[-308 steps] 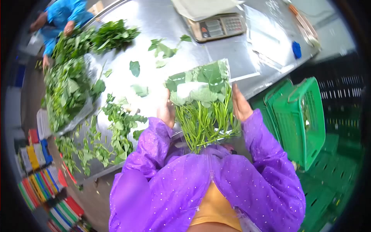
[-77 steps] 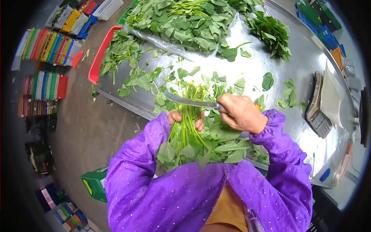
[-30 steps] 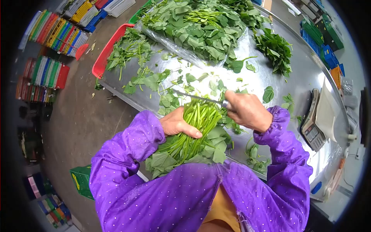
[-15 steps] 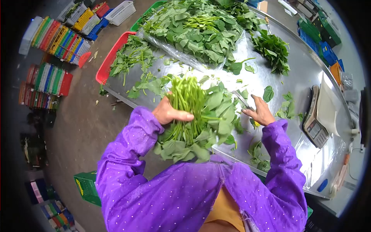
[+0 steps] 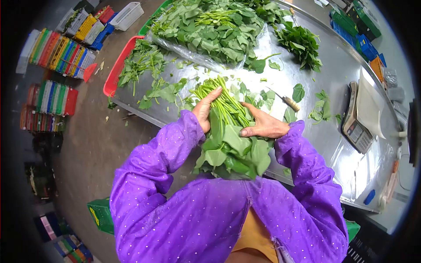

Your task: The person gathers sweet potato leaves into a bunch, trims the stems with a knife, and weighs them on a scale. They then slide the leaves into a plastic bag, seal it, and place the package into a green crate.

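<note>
A bunch of leafy greens (image 5: 234,151) is held between both hands at the table's near edge, its cut stems pointing away from me and its leaves hanging toward my body. My left hand (image 5: 205,109) wraps the stems from the left. On the other side, my right hand (image 5: 265,124) is closed around the bunch, thumb across the leaves. A knife (image 5: 289,103) with a pale handle lies on the metal table (image 5: 324,131), just beyond my right hand. Loose leaves and stems are scattered near it.
A large heap of greens (image 5: 210,33) sits on plastic film at the back. Beside it lies another bunch (image 5: 300,46). A scale (image 5: 357,131) stands to the right. A red crate (image 5: 118,65) adjoins the table's left edge; stacked colored crates (image 5: 61,52) stand beyond on the floor.
My right hand has put the knife down on the table and taken hold of the bunch. The bunch has turned, its stems now slanting up and left.
</note>
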`<action>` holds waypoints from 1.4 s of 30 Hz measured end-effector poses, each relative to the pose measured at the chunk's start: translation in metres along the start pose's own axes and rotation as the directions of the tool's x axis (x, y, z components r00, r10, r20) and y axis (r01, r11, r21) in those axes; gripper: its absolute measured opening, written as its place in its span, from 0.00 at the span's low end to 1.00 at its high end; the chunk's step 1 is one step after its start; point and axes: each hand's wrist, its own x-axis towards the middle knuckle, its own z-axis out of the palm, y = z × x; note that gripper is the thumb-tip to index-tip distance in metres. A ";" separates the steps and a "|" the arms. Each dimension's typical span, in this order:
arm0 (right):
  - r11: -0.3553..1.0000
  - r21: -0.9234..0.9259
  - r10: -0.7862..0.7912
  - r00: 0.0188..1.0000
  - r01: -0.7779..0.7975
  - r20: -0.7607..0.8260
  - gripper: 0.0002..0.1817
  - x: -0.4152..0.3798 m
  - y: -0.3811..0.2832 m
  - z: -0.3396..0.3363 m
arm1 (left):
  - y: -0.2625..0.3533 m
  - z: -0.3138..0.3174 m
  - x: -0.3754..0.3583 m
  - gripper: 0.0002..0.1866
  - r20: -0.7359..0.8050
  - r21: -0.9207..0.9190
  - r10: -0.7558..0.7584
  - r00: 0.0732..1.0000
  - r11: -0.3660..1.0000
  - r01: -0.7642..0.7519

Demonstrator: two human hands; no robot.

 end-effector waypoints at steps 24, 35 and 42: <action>0.839 0.537 0.280 0.918 -0.092 -0.280 0.43 -0.047 0.050 0.032 | -0.062 -0.062 -0.011 0.23 0.081 0.754 0.113 0.990 0.643 -0.135; 0.436 0.878 0.542 0.837 -0.199 -0.080 0.43 -0.049 0.092 0.029 | -0.036 -0.132 0.028 0.25 0.151 0.881 -0.393 0.907 0.469 0.056; 0.687 0.708 0.415 0.888 -0.163 -0.199 0.44 -0.045 0.087 0.047 | -0.118 -0.087 0.003 0.28 0.382 0.918 0.099 0.919 -0.158 -0.364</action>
